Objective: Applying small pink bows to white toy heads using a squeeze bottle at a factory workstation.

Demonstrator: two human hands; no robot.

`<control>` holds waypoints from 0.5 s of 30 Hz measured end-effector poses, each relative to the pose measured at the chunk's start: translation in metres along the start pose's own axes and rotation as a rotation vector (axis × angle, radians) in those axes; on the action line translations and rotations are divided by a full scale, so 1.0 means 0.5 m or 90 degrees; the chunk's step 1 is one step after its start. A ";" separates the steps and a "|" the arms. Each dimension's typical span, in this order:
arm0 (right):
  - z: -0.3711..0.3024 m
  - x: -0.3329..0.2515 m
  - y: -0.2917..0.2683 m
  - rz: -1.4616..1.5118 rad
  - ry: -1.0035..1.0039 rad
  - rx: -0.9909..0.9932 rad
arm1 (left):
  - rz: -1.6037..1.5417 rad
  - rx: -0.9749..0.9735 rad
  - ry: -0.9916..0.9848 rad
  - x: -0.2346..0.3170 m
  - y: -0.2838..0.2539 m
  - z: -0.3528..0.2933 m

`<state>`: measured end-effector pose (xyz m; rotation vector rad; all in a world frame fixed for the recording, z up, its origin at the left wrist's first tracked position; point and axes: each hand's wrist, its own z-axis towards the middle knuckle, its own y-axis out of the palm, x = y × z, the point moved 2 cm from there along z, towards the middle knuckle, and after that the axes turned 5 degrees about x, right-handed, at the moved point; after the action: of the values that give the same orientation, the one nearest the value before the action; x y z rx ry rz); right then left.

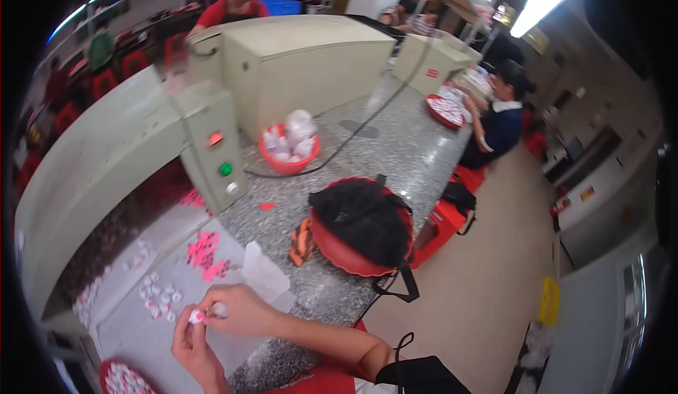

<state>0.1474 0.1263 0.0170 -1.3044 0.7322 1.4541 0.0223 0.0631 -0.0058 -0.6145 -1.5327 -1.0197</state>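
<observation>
Between the fingertips of my left hand [193,351] is a small white round piece [197,316] with a pink mark. My right hand [240,311] is closed around a small whitish, translucent object [221,311], its kind unclear, and its fingertips meet the white piece. Both hands are above a pale sheet [141,330] on the worktop. Loose white round pieces [161,296] lie on the sheet beyond my left hand. Farther on is a pile of flat pink cut-outs [205,254] with dark marks.
A beige machine [205,118] with buttons arches over the sheet's far end. A red bowl of white pieces [123,378] stands lower left. On the granite worktop [311,323] are a red basket with black cloth [360,224] and a red tub of bottles [289,147]. A co-worker [498,115] sits farther right.
</observation>
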 end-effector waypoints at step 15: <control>-0.045 -0.012 -0.061 0.014 0.086 0.065 | -0.062 -0.155 -0.004 -0.023 0.054 -0.012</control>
<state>0.1831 0.1139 0.0229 -1.3278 0.9003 1.3374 0.0504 0.0726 -0.0098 -0.7184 -1.4668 -1.2921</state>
